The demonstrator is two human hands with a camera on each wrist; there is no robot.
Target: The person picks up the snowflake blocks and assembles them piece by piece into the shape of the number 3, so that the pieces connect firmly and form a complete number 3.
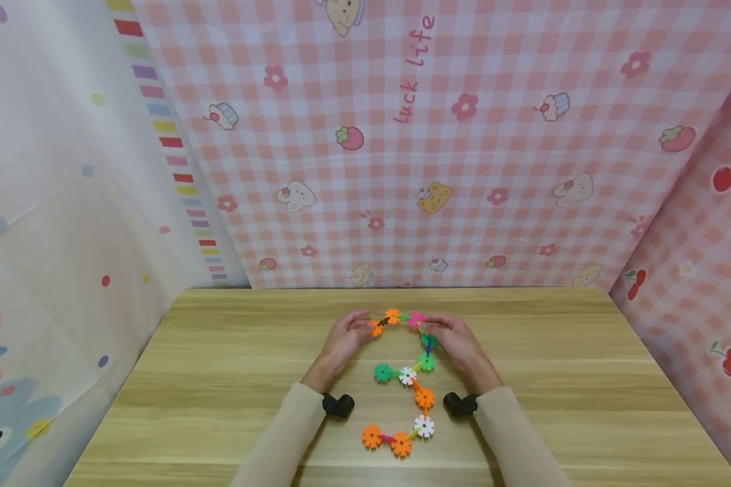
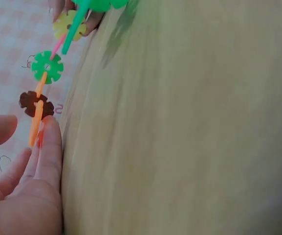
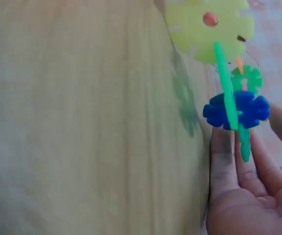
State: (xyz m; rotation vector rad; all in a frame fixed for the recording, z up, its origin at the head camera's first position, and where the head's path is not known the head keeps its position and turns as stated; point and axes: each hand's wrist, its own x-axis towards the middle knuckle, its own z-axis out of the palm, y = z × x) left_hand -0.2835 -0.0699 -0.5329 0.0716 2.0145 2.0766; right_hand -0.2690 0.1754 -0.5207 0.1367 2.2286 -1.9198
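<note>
A chain of notched plastic snowflake discs lies on the wooden table in the head view, curved much like a 3. At its upper left end my left hand touches an orange disc; the left wrist view shows straight fingers beside the orange disc, the thumb apart. Around the upper right curve rests my right hand, close to a pink disc and a dark green disc. In the right wrist view its extended fingers lie by a blue disc and a green disc.
Lower parts of the chain, with a white disc and an orange disc, lie between my forearms. The wooden table meets a pink checked cloth at its back edge. Black wrist cameras sit on both wrists.
</note>
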